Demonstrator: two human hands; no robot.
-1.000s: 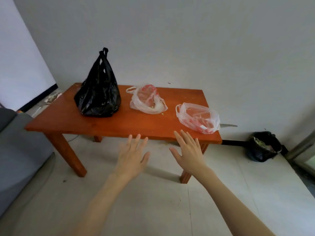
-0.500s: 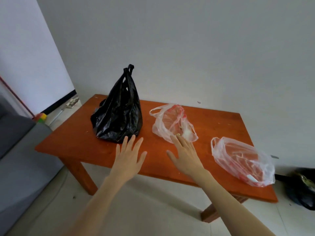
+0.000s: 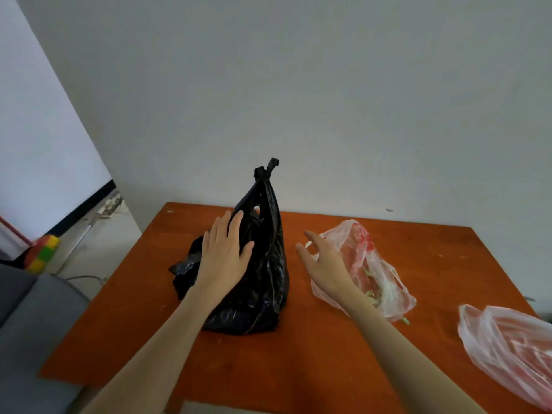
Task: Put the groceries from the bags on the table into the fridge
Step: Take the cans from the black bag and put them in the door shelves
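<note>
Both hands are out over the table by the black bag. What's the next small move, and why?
Probably bring the right hand across to the knot of the black bag and start loosening it. The bag stands tied shut, so nothing can come out yet. The left hand lies open against its side and can steady it, while the right hand hovers open just beside it, holding nothing.

Both bare forearms reach forward over the near edge of the desk (image 3: 298,369). The left hand (image 3: 224,255) is flat, palm down, fingers straight and close together, thumb spread to the right. The right hand (image 3: 324,264) is beside it, fingers loosely curled and spread, thumb pointing left, its grip closed on nothing.
</note>
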